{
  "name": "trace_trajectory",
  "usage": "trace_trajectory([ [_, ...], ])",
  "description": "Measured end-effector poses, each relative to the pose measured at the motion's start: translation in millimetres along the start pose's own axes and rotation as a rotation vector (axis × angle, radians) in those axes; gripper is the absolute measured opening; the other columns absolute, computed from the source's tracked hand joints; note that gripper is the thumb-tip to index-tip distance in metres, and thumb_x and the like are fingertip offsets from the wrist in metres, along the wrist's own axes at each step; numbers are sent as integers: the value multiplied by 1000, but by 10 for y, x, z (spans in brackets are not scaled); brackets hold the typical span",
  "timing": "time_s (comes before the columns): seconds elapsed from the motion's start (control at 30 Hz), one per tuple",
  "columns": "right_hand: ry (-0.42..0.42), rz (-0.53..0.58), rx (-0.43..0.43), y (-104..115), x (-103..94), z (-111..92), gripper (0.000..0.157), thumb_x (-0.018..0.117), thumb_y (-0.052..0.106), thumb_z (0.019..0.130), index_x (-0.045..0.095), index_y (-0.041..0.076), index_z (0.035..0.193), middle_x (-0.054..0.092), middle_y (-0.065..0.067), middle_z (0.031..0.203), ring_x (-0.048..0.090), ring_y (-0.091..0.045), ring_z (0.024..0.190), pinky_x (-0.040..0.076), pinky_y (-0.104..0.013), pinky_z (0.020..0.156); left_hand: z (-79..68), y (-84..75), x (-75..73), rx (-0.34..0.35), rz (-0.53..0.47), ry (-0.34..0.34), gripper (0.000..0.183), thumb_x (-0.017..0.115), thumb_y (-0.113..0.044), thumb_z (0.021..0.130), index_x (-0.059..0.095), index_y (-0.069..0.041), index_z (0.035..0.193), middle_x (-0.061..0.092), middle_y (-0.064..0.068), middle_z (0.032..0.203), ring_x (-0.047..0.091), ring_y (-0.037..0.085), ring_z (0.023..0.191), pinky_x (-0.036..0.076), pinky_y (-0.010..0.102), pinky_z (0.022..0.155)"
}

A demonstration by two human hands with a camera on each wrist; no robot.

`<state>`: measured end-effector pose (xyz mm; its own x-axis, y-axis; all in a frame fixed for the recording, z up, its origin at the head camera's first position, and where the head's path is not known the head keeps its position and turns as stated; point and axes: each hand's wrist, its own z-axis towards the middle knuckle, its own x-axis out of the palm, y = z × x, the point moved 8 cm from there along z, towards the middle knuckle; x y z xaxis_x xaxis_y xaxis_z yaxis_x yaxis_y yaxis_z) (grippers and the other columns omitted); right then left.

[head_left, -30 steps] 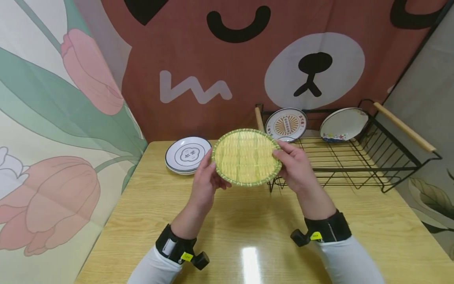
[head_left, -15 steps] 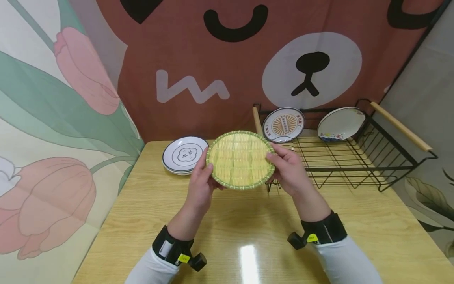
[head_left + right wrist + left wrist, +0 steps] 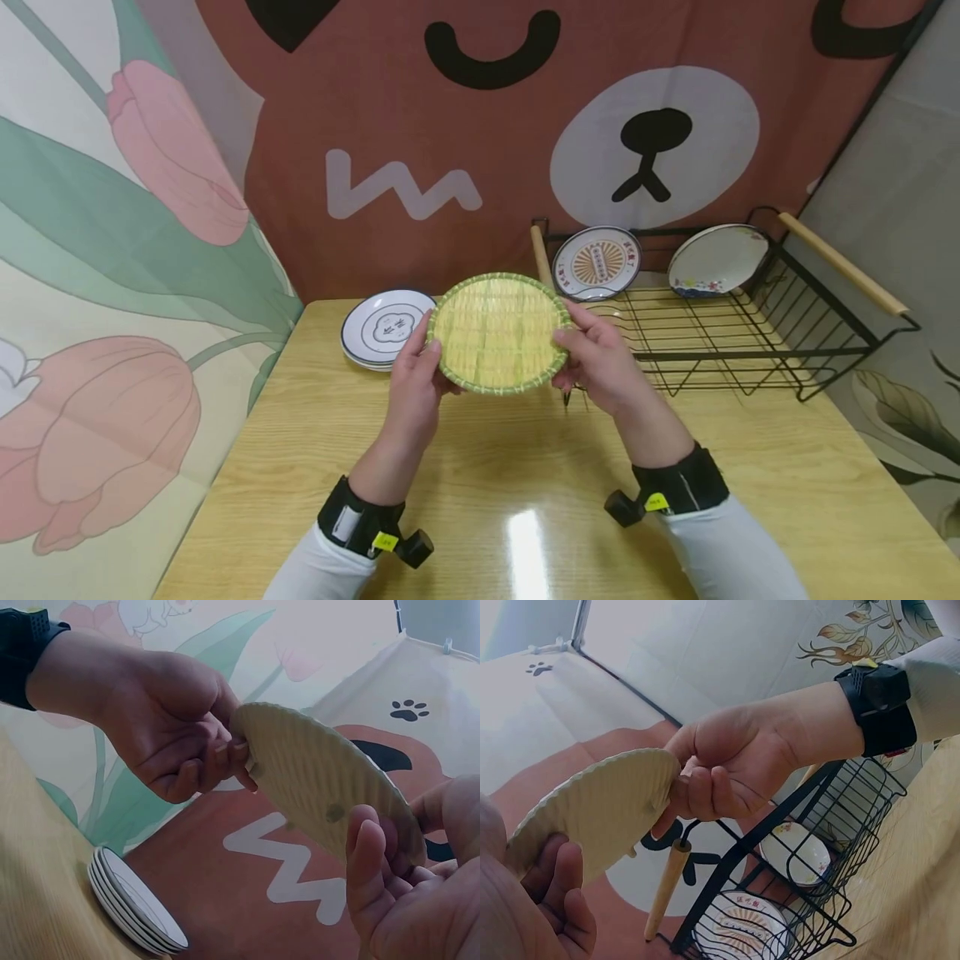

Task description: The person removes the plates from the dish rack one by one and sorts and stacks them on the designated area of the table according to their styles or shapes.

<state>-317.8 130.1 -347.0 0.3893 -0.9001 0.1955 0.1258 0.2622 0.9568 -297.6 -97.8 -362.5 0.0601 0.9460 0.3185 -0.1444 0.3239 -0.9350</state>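
Note:
A round woven bamboo tray (image 3: 498,333), yellow with a green-stitched rim, is held above the table, its face tipped toward me. My left hand (image 3: 415,387) grips its left edge, thumb on the rim and fingers beneath. At the opposite edge my right hand (image 3: 607,367) pinches it, thumb on top and fingers behind. The ribbed beige underside of the tray (image 3: 611,806) shows in the left wrist view. Behind my left hand lies a stack of white blue-rimmed plates (image 3: 367,325), partly covered by hand and tray.
A black wire dish rack (image 3: 697,357) with wooden handles stands right of the tray. In it lean a sunburst-patterned plate (image 3: 597,263) and a white floral dish (image 3: 718,260). A brown bear-print cloth (image 3: 420,100) hangs behind the wooden table (image 3: 480,483).
Both hands have shifted slightly left with the bamboo tray between them, still gripping its edges. The head view has turned slightly. Plates and rack stay in place.

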Motion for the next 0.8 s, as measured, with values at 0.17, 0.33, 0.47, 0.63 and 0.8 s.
trace_trajectory([
  [0.17,94,28,1,-40,136,23,69,44,5,106,13,18,166,71,0,72,60,-11,49,49,-24,43,47,-14,-78,17,15,-50,48,43,-22,110,42,-25,157,67,6,137,60,9,68,49,23,58],
  [0.33,89,48,-56,-54,229,100,68,42,9,109,9,20,167,70,-1,76,56,-10,48,46,-22,41,132,-27,-174,58,31,-114,45,47,-25,109,48,-26,154,74,2,122,59,9,65,48,23,56],
  [0.47,-17,59,-27,-117,307,190,68,43,13,110,8,26,167,65,-1,78,55,-9,49,46,-21,42,224,-32,-295,83,38,-183,44,48,-26,109,49,-23,153,69,6,133,59,8,64,47,22,54],
  [0.63,-138,55,8,-211,417,303,69,46,17,110,8,30,166,55,-1,78,54,-11,50,48,-22,44,338,-17,-483,124,26,-280,43,52,-25,108,54,-15,150,66,11,139,59,5,63,45,19,51],
  [0.8,-207,-34,3,-316,464,409,68,45,22,110,7,30,166,48,-1,73,55,-13,53,49,-23,48,447,65,-616,123,46,-343,42,55,-23,106,57,-14,147,66,10,138,58,4,64,45,19,50],
])
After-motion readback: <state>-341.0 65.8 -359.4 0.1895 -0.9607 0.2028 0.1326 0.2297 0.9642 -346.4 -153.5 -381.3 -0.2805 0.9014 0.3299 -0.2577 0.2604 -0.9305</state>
